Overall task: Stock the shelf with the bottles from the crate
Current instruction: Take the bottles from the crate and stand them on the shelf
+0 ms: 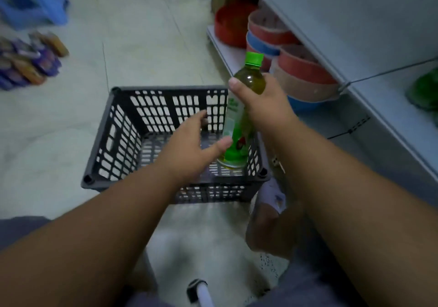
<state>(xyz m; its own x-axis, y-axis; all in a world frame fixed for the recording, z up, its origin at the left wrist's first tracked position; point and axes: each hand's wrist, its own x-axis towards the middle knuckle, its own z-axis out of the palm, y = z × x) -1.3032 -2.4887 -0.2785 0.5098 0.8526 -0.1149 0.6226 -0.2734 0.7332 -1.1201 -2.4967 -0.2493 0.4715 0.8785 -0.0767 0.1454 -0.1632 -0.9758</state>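
- Head view: a bottle (239, 114) with a green cap, green label and yellowish-green liquid is held nearly upright above the right side of the crate (123, 138), its base at the level of the crate's rim.
- The bottle's upper body is gripped by the right hand (265, 104); the thumb is pressed on the shoulder below the cap and the fingers are wrapped round the far side, clamped on it.
- The left hand (189, 148) is stretched over the crate with its fingers apart; its thumb tip is seen just beside, perhaps touching, the lower label of the bottle, and nothing is gripped by it.
- The dark slatted crate is set on the pale floor (142, 34), and no other bottles can be made out inside it.
- At the right, a grey shelf (369, 10) unit is seen; stacked red, blue and tan bowls (301, 69) are kept on its lowest level, near the bottle's cap.
- Something green (424, 91) is lying on a higher shelf at the far right, too blurred to identify.
- Blurred packets (30, 62) and a blue stool (30, 1) are seen at the far left.
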